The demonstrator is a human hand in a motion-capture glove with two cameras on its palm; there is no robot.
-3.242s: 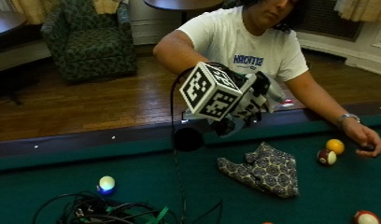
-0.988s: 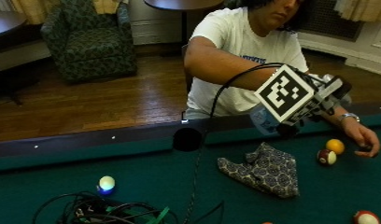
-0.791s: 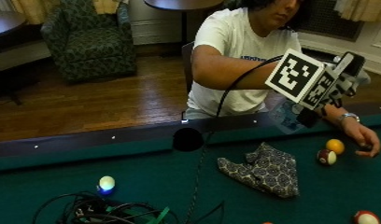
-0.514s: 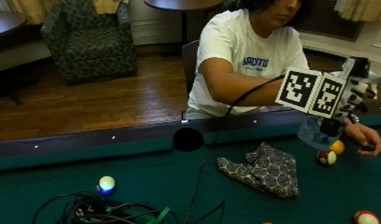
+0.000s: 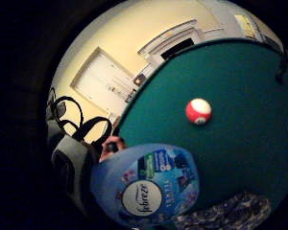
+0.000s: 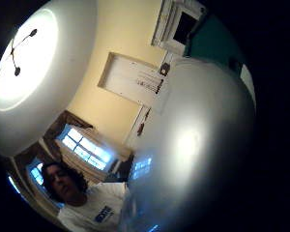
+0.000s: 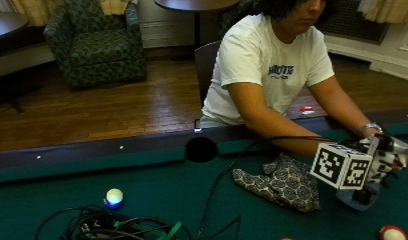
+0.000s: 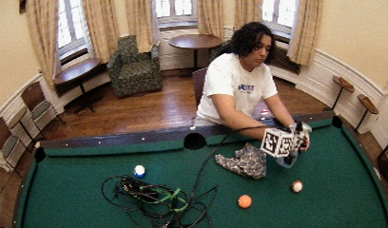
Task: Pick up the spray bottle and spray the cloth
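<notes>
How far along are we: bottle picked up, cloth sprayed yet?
The gloved right hand holds the Febreze spray bottle just above the green felt, beside the patterned cloth. Whether the cloth has been sprayed cannot be told; aiming and spraying seem left.

Both outside cameras face the person across the pool table (image 8: 346,199), one closer; palm cameras sit against the spray bottle (image 5: 146,184)

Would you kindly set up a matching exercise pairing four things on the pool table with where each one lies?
Things:
1. spray bottle
2. cloth
3. blue and white ball
4. orange ball

Places:
A. beside the tangle of cables
B. alone on open felt, nearer the camera than the cloth
C. at the gloved right hand
D. crumpled below the person's forearm

Pairs: 1-C, 2-D, 3-A, 4-B
</notes>
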